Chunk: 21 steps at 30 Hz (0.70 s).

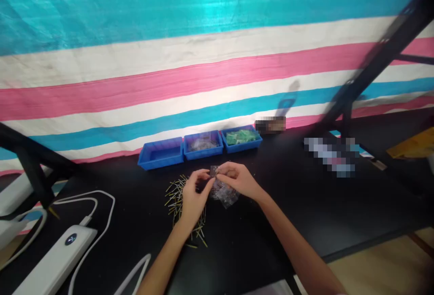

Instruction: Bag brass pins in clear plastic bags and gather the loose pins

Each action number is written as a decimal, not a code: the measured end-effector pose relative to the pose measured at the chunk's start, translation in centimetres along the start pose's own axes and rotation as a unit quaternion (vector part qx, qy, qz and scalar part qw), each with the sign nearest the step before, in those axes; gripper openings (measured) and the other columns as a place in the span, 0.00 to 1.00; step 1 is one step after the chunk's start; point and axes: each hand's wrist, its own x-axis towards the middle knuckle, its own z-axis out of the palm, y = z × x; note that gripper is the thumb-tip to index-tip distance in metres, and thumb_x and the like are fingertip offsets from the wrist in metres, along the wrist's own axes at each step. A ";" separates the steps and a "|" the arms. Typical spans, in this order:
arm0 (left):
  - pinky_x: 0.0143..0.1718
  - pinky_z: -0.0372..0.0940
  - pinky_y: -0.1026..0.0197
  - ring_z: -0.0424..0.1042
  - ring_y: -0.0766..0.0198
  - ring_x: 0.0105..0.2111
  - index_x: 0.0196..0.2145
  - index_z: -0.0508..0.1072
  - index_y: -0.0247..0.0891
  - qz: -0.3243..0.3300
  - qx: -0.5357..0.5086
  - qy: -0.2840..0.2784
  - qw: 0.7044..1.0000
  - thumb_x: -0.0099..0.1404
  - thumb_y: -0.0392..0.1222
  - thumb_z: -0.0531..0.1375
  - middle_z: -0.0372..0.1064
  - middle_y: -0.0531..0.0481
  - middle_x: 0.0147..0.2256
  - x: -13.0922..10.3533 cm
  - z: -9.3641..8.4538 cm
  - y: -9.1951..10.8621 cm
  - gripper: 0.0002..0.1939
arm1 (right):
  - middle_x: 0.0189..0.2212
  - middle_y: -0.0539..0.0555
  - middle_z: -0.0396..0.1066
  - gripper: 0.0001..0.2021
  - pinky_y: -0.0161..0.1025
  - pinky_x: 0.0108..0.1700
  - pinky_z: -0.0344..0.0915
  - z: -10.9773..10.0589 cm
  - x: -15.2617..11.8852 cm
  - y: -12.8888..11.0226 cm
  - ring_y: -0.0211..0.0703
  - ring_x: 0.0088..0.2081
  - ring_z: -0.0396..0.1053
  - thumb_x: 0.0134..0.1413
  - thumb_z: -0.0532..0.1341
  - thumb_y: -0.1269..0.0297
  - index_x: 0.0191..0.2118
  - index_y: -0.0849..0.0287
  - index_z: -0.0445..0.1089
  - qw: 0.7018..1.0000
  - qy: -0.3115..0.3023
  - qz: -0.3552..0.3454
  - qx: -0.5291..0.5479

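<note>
Black bench (271, 204), striped sheet (169, 60) behind. Left hand (191, 198) and right hand (239, 180) both pinch a clear plastic bag (224, 193), fingers closed on it, beside loose pins (174, 195).

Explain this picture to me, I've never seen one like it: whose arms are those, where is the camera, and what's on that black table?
The camera sits on a person's head, looking forward and down, so the two bare arms are that person's own. The left hand and right hand together pinch a small clear plastic bag above a black table. Beside the left hand lies a loose pile of thin pins. Behind stand three blue trays: one looks empty, one holds clear bags, one green pieces. At the left lies a white power bank with white cables. A striped cloth hangs behind.
</note>
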 end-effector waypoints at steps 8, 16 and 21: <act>0.38 0.62 0.61 0.68 0.63 0.34 0.33 0.72 0.39 -0.017 -0.072 0.009 0.997 0.57 0.41 0.59 0.70 0.51 0.32 -0.1 0.0 0.3 0.06 | 0.23 0.51 0.68 0.14 0.31 0.24 0.64 0.8 -0.1 0.2 0.34 0.22 0.64 0.46 0.62 0.58 0.37 0.62 0.71 1.000 -0.007 -0.006 0.018; 0.36 0.62 0.61 0.68 0.64 0.32 0.34 0.72 0.38 -0.031 -0.097 0.044 0.994 0.55 0.39 0.61 0.71 0.51 0.31 -0.1 0.2 -0.2 0.08 | 0.25 0.48 0.66 0.16 0.28 0.19 0.56 1.4 -0.1 0.4 0.29 0.18 0.59 0.47 0.61 0.59 0.43 0.60 0.69 0.998 0.030 -0.043 0.021; 0.39 0.62 0.60 0.69 0.62 0.36 0.29 0.73 0.39 0.033 -0.078 0.062 0.994 0.56 0.37 0.60 0.69 0.50 0.33 0.1 -0.2 0.2 0.02 | 0.31 0.53 0.68 0.07 0.29 0.21 0.58 1.2 -0.1 0.4 0.30 0.21 0.61 0.48 0.61 0.63 0.30 0.60 0.73 0.995 0.030 -0.092 -0.022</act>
